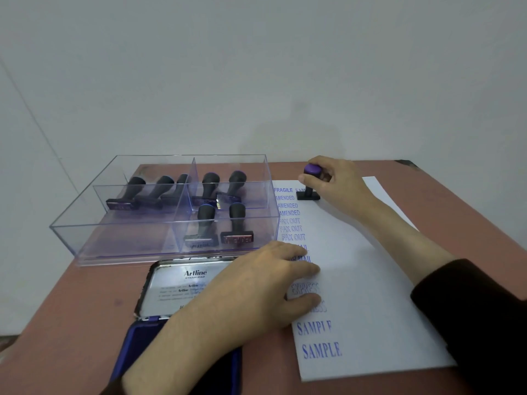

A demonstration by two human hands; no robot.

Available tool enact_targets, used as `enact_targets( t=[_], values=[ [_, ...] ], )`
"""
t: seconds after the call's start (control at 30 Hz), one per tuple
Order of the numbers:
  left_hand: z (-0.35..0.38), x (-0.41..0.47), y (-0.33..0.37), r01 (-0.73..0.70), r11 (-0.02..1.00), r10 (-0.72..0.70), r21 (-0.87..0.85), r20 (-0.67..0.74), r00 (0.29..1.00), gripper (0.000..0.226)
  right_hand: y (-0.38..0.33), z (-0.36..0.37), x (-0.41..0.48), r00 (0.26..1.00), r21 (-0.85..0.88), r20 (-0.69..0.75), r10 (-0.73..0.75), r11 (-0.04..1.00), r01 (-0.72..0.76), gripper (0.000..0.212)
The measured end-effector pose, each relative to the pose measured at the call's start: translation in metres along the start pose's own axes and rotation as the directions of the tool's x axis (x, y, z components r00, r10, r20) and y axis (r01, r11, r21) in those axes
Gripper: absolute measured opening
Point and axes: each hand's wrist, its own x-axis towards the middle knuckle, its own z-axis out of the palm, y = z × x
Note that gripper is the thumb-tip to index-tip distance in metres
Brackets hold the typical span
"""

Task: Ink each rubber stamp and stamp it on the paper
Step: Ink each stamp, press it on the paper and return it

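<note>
My right hand point(336, 181) grips a black rubber stamp with a purple cap point(309, 186) and holds it upright with its base on the top of the white paper point(379, 295), beside a faint "SAMPLE" print. A column of blue prints runs down the paper's left side. My left hand point(262, 286) lies flat with straight fingers on the paper's left edge, over the prints and partly over the open stamp pad point(182, 292). The blue ink surface point(137, 346) shows near the bottom edge, mostly hidden by my left forearm.
A clear plastic box point(85, 238) with compartments stands at the back left of the reddish table point(71, 295) and holds several black stamps point(205, 220). A pale wall rises right behind the table. The table's back right corner point(405, 163) lies near my right hand.
</note>
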Motion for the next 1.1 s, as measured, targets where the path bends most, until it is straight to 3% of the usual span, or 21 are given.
enact_targets(
  t=[0.4,0.57,0.73,0.9,1.1],
  values=[
    [-0.001,0.001,0.001,0.008,1.000,-0.008,0.016,0.020,1.000,0.056,0.001,0.000,0.000,1.000,0.019,0.008,0.012,1.000,-0.012,0.013],
    [-0.003,0.001,0.003,0.007,0.999,-0.008,0.032,0.029,1.000,0.045,0.002,0.001,-0.001,1.000,0.020,-0.009,0.017,1.000,-0.017,0.013],
    [-0.008,0.004,0.006,0.008,0.999,-0.012,0.054,0.067,0.998,0.044,-0.002,-0.001,0.000,0.999,-0.047,0.025,0.038,0.998,-0.037,0.014],
    [-0.011,0.006,0.006,0.012,0.998,-0.017,0.054,0.091,0.996,0.046,-0.010,-0.021,0.012,0.964,0.327,-0.142,0.223,0.930,-0.167,0.011],
    [-0.010,0.006,0.005,0.016,0.999,-0.018,0.037,0.070,0.997,0.046,-0.018,-0.020,0.011,0.964,0.321,-0.110,0.240,0.927,-0.194,0.013]
  ],
)
